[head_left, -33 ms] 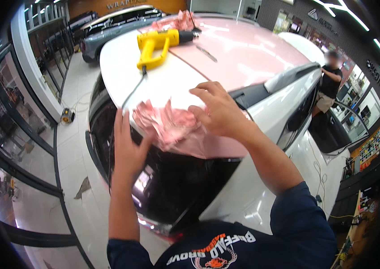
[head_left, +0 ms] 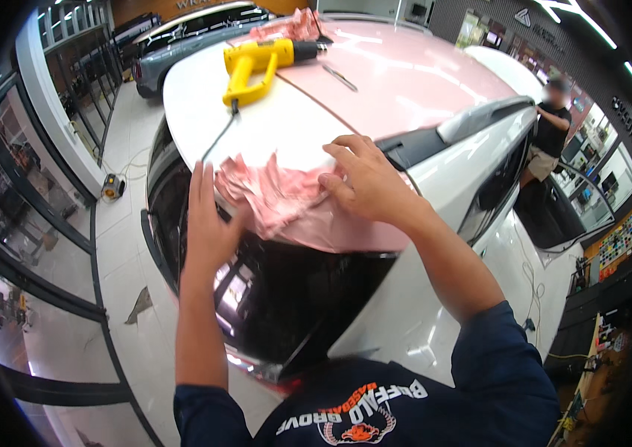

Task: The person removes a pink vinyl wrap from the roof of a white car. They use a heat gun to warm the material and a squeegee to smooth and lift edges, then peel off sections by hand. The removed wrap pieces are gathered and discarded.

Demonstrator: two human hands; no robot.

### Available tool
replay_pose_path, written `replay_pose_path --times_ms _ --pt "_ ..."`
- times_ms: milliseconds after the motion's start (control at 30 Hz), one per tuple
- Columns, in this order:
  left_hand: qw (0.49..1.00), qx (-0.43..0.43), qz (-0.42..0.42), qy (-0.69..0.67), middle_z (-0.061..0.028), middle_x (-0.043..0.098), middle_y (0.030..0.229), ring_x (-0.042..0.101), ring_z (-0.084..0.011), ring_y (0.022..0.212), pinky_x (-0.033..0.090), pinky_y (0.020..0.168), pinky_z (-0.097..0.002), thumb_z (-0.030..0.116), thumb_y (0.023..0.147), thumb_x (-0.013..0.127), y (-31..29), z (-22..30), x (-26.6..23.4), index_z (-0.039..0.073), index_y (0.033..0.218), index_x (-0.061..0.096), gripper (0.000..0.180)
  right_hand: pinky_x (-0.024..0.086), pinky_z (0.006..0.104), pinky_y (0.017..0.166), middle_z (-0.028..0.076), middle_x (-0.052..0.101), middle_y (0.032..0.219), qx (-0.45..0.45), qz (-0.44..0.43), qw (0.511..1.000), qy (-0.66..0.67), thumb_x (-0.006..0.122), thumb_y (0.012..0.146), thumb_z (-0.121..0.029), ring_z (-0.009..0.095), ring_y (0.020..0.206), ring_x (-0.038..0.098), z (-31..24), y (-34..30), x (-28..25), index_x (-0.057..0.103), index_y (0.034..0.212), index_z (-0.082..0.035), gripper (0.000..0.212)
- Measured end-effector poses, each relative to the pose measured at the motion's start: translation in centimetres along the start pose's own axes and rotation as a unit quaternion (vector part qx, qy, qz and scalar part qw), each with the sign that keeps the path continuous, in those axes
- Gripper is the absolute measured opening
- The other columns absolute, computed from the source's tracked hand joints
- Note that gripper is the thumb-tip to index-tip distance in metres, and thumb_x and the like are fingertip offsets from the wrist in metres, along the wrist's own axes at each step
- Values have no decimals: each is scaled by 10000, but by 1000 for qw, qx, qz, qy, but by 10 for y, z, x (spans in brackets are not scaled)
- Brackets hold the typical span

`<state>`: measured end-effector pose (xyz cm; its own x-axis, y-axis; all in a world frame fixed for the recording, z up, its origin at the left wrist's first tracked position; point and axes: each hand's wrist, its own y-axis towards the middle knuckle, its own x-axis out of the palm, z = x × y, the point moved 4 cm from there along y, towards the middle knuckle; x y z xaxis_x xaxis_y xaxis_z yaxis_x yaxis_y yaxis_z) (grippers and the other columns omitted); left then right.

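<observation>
Workshop car roof [head_left: 204, 112]: both hands, left [head_left: 208, 223] and right [head_left: 368, 182], press flat, fingers spread, pinning crumpled pink film [head_left: 275, 197] so it stays put.

1. A yellow heat gun [head_left: 252, 68] lay on the white car roof [head_left: 204, 112].
2. Beyond the heat gun, crumpled pink scrap [head_left: 290, 26] sat.
3. Right of the roof, a person [head_left: 548, 127] stood.

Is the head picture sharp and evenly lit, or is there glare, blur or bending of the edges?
Head view: straight lines bend toward the dark round rim; ceiling lights glare on the pink car roof; both the left hand and the right hand are fairly sharp on the crumpled pink film; the far person is blurred.
</observation>
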<state>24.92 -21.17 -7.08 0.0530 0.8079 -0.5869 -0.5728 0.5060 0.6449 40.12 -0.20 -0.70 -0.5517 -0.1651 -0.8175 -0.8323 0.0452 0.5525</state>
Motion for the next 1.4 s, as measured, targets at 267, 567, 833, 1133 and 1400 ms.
replay_pose_path --times_ms 267,567,833,1133,1400 --pt "974 -76 24 -213 -115 632 827 587 -197 732 460 688 -284 134 911 599 2 85 -2 -14 964 620 158 376 441 1052 209 501 1280 -12 69 992 104 633 839 -131 386 1218 462 43 -38 21 565 1182 3 375" --pt "969 128 33 -207 -94 528 730 527 -244 619 421 552 -350 125 841 723 -56 228 44 22 853 569 186 431 426 976 94 681 1008 -118 -6 941 317 677 828 -225 264 991 638 39 -35 1 666 1024 -48 264" --pt "990 6 -14 144 -248 249 1515 190 -490 1409 234 1133 -548 305 679 832 -82 141 71 -56 1424 321 972 467 380 656 193 595 794 -49 138 885 441 539 774 -40 351 737 579 54 -36 28 644 864 -2 143" --pt "981 52 142 124 -230 623 1169 530 -429 1206 408 1040 -485 0 831 591 -67 159 101 -71 1126 618 305 361 294 506 93 518 642 -133 233 824 499 616 739 -100 195 545 499 66 -50 12 570 693 1 120" --pt "990 30 137 18 -208 616 937 610 -393 917 499 809 -443 -38 813 566 -71 187 98 -34 944 618 141 331 282 544 33 444 681 -90 224 801 547 678 721 -246 151 606 431 97 -59 45 509 680 -31 275"
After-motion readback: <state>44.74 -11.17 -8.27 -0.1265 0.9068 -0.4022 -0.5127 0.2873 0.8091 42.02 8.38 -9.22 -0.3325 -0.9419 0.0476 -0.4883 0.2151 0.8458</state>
